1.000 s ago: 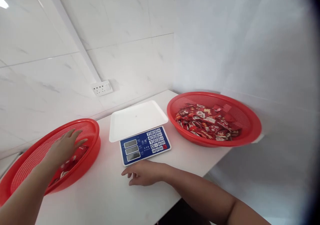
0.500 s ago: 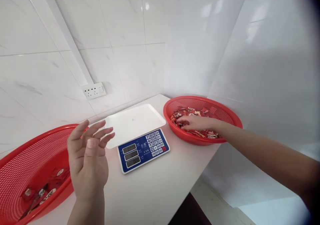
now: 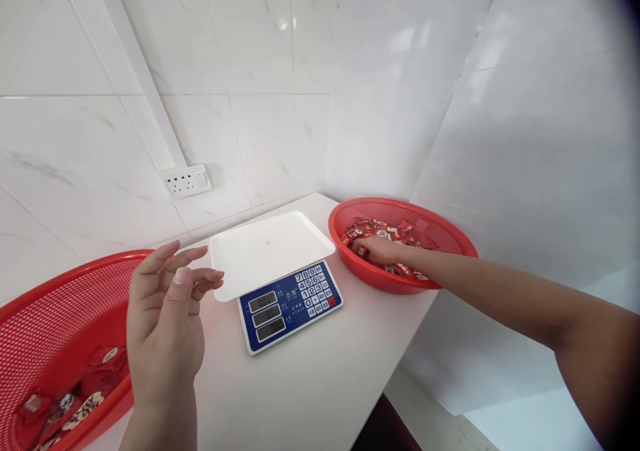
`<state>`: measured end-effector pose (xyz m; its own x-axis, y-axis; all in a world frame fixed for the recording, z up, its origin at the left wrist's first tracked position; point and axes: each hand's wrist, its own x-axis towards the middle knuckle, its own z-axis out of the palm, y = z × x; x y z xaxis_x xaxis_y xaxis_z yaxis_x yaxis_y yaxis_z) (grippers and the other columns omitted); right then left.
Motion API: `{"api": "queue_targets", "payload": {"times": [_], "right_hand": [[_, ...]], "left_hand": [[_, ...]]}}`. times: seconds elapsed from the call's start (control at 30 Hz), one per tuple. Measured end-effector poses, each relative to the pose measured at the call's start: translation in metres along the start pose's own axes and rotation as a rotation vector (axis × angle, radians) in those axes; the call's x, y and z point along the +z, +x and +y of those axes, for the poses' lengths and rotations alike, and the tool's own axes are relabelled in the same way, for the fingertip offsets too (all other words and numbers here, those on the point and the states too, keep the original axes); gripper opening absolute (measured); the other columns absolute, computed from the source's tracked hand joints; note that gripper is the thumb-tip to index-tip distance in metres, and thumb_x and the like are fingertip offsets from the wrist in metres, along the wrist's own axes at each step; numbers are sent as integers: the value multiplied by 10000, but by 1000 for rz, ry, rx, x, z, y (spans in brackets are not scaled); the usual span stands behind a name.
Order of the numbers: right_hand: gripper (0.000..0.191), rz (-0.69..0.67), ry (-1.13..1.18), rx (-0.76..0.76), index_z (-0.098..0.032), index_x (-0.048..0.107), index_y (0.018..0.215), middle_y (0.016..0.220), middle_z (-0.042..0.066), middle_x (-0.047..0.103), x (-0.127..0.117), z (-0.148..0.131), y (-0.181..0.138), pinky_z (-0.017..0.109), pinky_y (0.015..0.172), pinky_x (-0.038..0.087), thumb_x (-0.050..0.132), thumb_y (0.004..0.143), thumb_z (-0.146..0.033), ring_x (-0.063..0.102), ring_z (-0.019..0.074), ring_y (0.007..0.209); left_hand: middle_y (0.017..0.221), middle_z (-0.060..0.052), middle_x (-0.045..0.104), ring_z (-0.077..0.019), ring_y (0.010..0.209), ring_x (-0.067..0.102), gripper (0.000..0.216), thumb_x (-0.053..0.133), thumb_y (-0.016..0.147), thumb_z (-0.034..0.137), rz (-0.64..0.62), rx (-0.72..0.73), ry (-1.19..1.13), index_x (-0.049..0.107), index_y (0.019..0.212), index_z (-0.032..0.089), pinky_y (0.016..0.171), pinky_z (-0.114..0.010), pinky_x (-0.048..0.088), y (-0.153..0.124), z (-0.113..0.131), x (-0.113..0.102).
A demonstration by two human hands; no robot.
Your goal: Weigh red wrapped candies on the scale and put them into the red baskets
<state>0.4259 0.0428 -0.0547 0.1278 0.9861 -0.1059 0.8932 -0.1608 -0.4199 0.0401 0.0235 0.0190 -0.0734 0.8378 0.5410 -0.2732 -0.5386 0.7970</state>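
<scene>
My right hand [image 3: 376, 249] reaches into the red basket [image 3: 440, 227] at the right and its fingers close over the red wrapped candies [image 3: 400, 231] piled there. My left hand [image 3: 163, 317] is raised over the counter, palm up, fingers loosely spread, holding nothing. It hovers between the left red basket [image 3: 45, 304] and the scale. A blue-faced electronic scale [image 3: 290, 297] with a bare white tray [image 3: 270, 247] stands in the middle of the white counter.
The left basket holds a few red candies [image 3: 85, 387] at its bottom. A white wall socket [image 3: 186, 181] sits on the tiled wall behind the scale. The counter's [image 3: 310, 377] front edge drops off at the lower right.
My right hand went from the counter in front of the scale into the right basket and curled on the candies. My left hand rose out of the left basket, empty.
</scene>
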Motion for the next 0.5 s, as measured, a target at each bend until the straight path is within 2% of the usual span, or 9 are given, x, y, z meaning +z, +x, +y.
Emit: {"api": "queue_targets", "payload": {"times": [0.13, 0.27, 0.37, 0.43, 0.5], "right_hand": [[301, 73, 79, 17, -198, 634, 1049, 1117, 52, 655, -29, 3, 1, 288, 820, 476, 572, 758, -156, 607, 211, 987], [289, 114, 296, 126, -174, 604, 1013, 1065, 98, 662, -53, -6, -7, 284, 678, 504, 575, 824, -391, 627, 193, 821], [281, 80, 603, 181, -175, 573, 923, 979, 108, 663, -58, -30, -10, 247, 565, 487, 567, 842, -444, 606, 152, 692], [260, 19, 708, 118, -185, 562, 914, 944, 92, 652, -57, -52, -9, 216, 521, 469, 557, 856, -438, 590, 128, 657], [267, -76, 707, 28, -187, 578, 937, 903, 79, 639, -52, -75, -6, 196, 488, 451, 574, 849, -439, 571, 111, 623]], "left_hand": [[981, -7, 649, -114, 702, 635, 216, 600, 841, 297, -10, -35, -21, 613, 1056, 284, 679, -262, 533, 3, -5, -2], [962, -23, 654, -120, 683, 634, 260, 636, 800, 354, -49, -173, -47, 617, 1038, 253, 651, -271, 535, 5, -15, 0], [956, -33, 652, -120, 683, 628, 310, 649, 776, 397, -103, -306, -57, 611, 1036, 234, 647, -272, 529, 3, -23, 6], [948, -33, 647, -116, 685, 621, 319, 652, 768, 403, -124, -365, -69, 606, 1029, 225, 654, -272, 523, 1, -27, 10], [952, -35, 641, -115, 691, 615, 314, 648, 770, 400, -132, -393, -79, 600, 1024, 221, 658, -272, 518, 0, -29, 12]]}}
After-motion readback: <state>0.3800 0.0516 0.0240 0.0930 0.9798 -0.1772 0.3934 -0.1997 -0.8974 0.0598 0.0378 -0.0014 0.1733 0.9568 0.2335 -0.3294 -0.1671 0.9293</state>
